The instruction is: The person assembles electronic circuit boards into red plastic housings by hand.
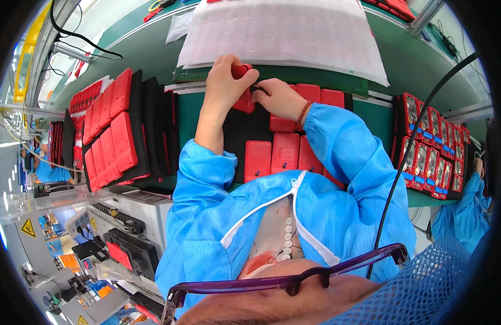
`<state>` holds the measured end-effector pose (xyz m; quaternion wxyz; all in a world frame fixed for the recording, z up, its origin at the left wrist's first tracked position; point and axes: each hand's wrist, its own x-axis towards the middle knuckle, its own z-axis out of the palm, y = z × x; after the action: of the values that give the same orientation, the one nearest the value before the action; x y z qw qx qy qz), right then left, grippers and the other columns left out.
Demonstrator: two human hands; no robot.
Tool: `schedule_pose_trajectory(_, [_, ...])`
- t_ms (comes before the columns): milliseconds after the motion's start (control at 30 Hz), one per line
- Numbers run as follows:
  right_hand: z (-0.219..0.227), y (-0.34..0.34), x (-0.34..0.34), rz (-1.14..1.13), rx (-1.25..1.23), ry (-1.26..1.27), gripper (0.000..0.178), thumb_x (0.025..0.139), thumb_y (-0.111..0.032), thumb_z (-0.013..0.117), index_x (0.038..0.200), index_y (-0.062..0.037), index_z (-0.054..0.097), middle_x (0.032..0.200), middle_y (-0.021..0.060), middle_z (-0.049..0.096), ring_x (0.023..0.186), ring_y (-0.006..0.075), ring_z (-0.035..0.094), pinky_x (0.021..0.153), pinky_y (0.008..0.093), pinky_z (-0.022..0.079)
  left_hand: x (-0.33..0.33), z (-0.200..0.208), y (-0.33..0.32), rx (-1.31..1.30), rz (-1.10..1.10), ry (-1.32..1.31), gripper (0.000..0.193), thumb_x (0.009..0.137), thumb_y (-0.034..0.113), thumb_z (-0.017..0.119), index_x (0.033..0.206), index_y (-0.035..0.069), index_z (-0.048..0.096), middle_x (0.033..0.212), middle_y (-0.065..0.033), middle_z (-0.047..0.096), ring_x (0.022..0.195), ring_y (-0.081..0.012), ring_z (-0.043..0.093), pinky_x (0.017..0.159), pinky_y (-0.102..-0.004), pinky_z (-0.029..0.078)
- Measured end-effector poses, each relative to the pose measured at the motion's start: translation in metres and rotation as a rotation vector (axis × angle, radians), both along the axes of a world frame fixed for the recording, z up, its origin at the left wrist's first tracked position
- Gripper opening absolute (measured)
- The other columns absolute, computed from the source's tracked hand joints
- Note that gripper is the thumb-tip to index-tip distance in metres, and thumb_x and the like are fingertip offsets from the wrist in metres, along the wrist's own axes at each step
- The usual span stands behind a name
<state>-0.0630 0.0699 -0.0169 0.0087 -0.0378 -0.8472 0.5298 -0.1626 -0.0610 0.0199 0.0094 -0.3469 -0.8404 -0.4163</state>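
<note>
My left hand (228, 81) is closed around a red plastic casing (245, 103), holding it tilted above the black foam tray (242, 127). The thumb and fingers cover part of the casing. Close beside it, my right hand (278, 98) pinches a small black thing (259, 91) against the casing's side; its kind is mostly hidden by the fingers. Rows of similar red casings (285, 150) lie on the tray below and to the right of my hands, some partly under my right forearm.
Stacks of black trays with red casings (120, 143) lean at the left. Open red casings with blue strips (423, 146) stand at the right. A white foam sheet (283, 35) lies beyond my hands. A black cable (404, 157) hangs at the right, and another person's sleeve (464, 208) shows behind.
</note>
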Motion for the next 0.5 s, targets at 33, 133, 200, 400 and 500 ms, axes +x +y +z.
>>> schedule_pose_trajectory(33, [0.001, -0.003, 0.001, 0.001, -0.001, -0.002, 0.028, 0.089, -0.02, 0.051, 0.082, 0.004, 0.064, 0.087, 0.0256, 0.066, 0.085, 0.0421, 0.064, 0.076, 0.0491, 0.05, 0.001, 0.0, 0.0, -0.022, -0.01, 0.041, 0.027, 0.078, 0.022, 0.072, 0.089, 0.001, 0.059, 0.087, -0.0131, 0.059, 0.076, -0.0248, 0.059, 0.07, -0.0351, 0.048])
schedule_pose_trajectory(133, [0.001, -0.015, 0.003, -0.169, 0.339, 0.08, 0.027, 0.088, -0.019, 0.052, 0.08, 0.004, 0.063, 0.085, 0.0254, 0.065, 0.084, 0.0425, 0.063, 0.075, 0.0495, 0.05, -0.002, 0.0, -0.004, -0.027, -0.026, 0.057, 0.031, 0.077, 0.024, 0.074, 0.09, 0.001, 0.059, 0.088, -0.0134, 0.058, 0.077, -0.0264, 0.059, 0.071, -0.0359, 0.048])
schedule_pose_trajectory(200, [0.0, -0.017, 0.0, -0.171, 0.211, 0.087, 0.028, 0.088, -0.02, 0.052, 0.079, 0.0047, 0.062, 0.083, 0.0258, 0.064, 0.084, 0.0433, 0.063, 0.075, 0.0504, 0.05, -0.002, 0.001, -0.005, -0.04, -0.004, 0.058, 0.031, 0.076, 0.025, 0.074, 0.09, 0.001, 0.059, 0.088, -0.0136, 0.058, 0.077, -0.0266, 0.059, 0.071, -0.0358, 0.048])
schedule_pose_trajectory(400, [-0.002, -0.014, 0.001, -0.121, 0.188, 0.126, 0.024, 0.089, -0.015, 0.052, 0.088, 0.0064, 0.064, 0.079, 0.0252, 0.064, 0.074, 0.0365, 0.065, 0.067, 0.0438, 0.049, 0.003, -0.003, -0.001, -0.021, -0.008, 0.079, 0.03, 0.075, 0.025, 0.072, 0.088, 0.001, 0.06, 0.087, -0.0133, 0.058, 0.075, -0.0267, 0.059, 0.07, -0.0355, 0.048])
schedule_pose_trajectory(500, [0.002, -0.003, -0.006, -0.007, 0.155, -0.014, 0.025, 0.09, -0.014, 0.051, 0.092, 0.0055, 0.066, 0.083, 0.0234, 0.067, 0.078, 0.0349, 0.066, 0.07, 0.042, 0.05, 0.005, -0.003, 0.0, -0.014, 0.007, 0.084, 0.029, 0.076, 0.025, 0.071, 0.087, 0.001, 0.06, 0.086, -0.0132, 0.058, 0.074, -0.0268, 0.059, 0.069, -0.0356, 0.048])
